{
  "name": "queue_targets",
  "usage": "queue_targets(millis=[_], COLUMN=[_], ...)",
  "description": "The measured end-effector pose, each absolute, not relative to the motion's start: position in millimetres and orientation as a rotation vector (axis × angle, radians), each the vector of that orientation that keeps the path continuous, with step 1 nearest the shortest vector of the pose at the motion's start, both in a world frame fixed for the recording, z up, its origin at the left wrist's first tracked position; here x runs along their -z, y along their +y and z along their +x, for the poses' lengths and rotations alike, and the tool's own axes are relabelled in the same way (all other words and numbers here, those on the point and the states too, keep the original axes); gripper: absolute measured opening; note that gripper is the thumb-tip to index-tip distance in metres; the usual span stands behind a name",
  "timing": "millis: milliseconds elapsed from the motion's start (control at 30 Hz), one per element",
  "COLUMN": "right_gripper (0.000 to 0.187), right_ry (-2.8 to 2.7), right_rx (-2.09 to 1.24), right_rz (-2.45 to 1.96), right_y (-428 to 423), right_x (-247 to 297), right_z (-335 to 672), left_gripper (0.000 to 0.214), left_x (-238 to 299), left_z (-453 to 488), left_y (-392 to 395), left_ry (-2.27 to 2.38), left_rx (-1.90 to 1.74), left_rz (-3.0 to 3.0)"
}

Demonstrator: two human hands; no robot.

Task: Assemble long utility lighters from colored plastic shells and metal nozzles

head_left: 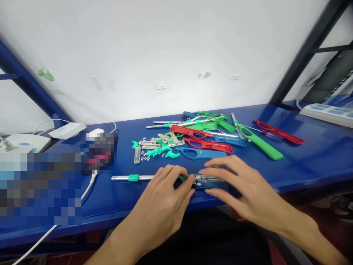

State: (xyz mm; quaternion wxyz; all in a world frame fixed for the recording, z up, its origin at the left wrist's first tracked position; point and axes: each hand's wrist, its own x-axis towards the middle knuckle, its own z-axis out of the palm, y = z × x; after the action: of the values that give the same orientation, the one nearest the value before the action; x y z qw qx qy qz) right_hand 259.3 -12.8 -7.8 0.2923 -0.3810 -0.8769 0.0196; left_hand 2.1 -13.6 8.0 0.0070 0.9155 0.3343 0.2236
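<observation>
A long-necked gas lighter with a blue handle half [202, 185] lies near the table's front edge. Its metal tube [120, 178], with a green collar [133, 178], points left. My left hand [168, 193] is closed at the middle of the lighter, thumb and fingertips pinched by the trigger area. The small part under them is hidden. My right hand [239, 184] curves around the handle end, thumb on the near side and fingers on the far side. A clear fuel tank [209, 178] shows in the handle between them.
Behind my hands lie a blue handle shell [198, 154], red shells [212, 144], clear tanks [151, 143] and green triggers [172, 154]. A green lighter [261, 145] and a red shell [278, 131] are at the right. A white cable [89, 186] crosses the left side of the blue table [124, 198].
</observation>
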Motion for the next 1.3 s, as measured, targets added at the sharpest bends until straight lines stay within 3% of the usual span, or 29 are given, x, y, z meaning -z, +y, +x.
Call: queue_targets(millis=[167, 367, 633, 933, 1300], right_gripper=[0.036, 0.027, 0.032, 0.023, 0.023], right_ry=[-2.422, -2.42, -2.466, -2.299, -2.421], right_rx=[-0.055, -0.109, -0.101, 0.157, 0.192], right_rz=[-0.984, -0.937, -0.937, -1.107, -1.143], right_y=[-17, -16, -17, 27, 44], right_x=[7, 7, 5, -25, -5], right_z=[256, 250, 252, 287, 288], left_gripper=[0.022, 0.02, 0.02, 0.021, 0.026], left_x=[-3, 1, 2, 0, -1], left_z=[2, 2, 2, 1, 0], left_y=[-14, -13, -13, -15, -17], left_ry=[1.055, 1.071, 1.053, 1.056, 1.067], left_rx=[-0.776, -0.864, -0.893, -0.849, -0.813], left_rz=[2.724, 2.624, 2.704, 2.769, 2.758])
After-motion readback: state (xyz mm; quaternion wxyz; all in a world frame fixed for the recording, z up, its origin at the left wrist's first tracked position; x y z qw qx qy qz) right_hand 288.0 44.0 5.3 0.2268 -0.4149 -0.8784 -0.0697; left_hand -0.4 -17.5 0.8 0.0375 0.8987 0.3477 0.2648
